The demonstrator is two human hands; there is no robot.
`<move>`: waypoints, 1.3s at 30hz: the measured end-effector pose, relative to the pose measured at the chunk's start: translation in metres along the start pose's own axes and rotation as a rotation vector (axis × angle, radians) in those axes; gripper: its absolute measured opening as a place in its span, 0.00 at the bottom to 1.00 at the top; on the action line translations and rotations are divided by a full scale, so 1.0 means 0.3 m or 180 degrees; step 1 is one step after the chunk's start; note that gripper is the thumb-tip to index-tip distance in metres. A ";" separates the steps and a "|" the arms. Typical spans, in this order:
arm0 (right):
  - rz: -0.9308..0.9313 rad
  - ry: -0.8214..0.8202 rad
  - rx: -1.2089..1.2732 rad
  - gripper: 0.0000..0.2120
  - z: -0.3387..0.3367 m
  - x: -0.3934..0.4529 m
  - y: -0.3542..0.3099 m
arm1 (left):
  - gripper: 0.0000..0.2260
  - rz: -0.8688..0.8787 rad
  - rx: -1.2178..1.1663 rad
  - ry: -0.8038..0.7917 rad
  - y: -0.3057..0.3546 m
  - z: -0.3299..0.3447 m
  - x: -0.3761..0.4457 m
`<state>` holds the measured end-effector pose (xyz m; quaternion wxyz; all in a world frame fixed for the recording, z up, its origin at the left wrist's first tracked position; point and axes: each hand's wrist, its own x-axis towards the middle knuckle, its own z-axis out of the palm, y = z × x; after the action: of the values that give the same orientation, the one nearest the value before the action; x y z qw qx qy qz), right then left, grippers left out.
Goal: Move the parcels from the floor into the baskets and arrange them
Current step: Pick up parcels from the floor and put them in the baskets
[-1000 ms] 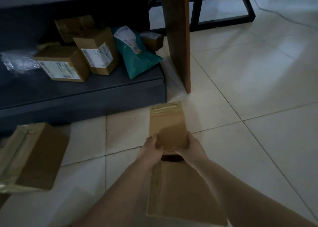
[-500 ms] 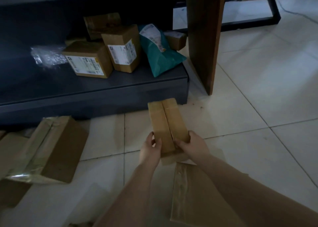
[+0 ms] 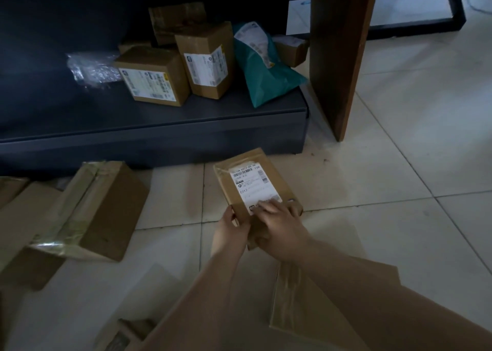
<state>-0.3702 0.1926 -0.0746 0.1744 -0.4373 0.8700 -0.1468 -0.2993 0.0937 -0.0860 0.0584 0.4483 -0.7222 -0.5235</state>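
Parcel: you had turned the small box (image 3: 257, 188) label-up, beyond your fingers
Fingers: both hands, left hand (image 3: 231, 231) and right hand (image 3: 279, 224), gripped its near end, ready for shelving

Matt brown cardboard parcel (image 3: 257, 188) with a white paper label (image 3: 254, 185) — glossy tape on the left floor box (image 3: 87, 212), teal plastic mailer (image 3: 266, 76), crinkled clear wrap (image 3: 90, 70) — smooth glossy floor tiles (image 3: 412, 138), wooden panel (image 3: 340, 52).

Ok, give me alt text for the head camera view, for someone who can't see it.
Both hands, the left hand and right hand, grip a small cardboard parcel, label up, above a pale tiled floor. Behind it, a low dark shelf holds labelled boxes and a teal mailer bag. A larger taped box lies on the floor to the left.
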 end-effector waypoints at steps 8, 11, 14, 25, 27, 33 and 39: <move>-0.0265 -0.0414 -0.0382 0.46 -0.039 -0.250 0.056 | 0.20 -0.0006 0.0816 0.0269 0.027 -0.066 0.002; -0.0320 -0.1253 -0.0907 0.59 0.001 -0.318 0.092 | 0.21 -0.0065 0.0930 0.0398 0.019 -0.064 -0.006; 0.0025 -0.1158 -0.0850 0.59 0.004 -0.309 0.118 | 0.26 -0.0293 0.1149 0.0636 0.016 -0.062 -0.024; 0.1524 -0.0454 -0.0458 0.56 -0.075 -0.273 0.282 | 0.13 0.0325 0.2069 -0.0567 0.038 0.117 -0.187; 0.1788 -0.0495 -0.0433 0.55 -0.083 -0.301 0.312 | 0.20 -0.0856 0.1427 -0.1635 0.056 0.164 -0.231; 0.2575 0.0468 0.0894 0.40 -0.119 -0.304 0.385 | 0.22 -0.0663 -0.0100 -0.1751 0.124 0.303 -0.271; 0.2391 0.1584 0.1695 0.20 -0.164 -0.306 0.397 | 0.31 0.0206 -0.0277 -0.1374 0.142 0.321 -0.200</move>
<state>-0.4249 0.3405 -0.0632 0.1081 0.0124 0.9145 -0.3897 -0.3421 0.2061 -0.0712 -0.0615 0.2994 -0.7087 -0.6358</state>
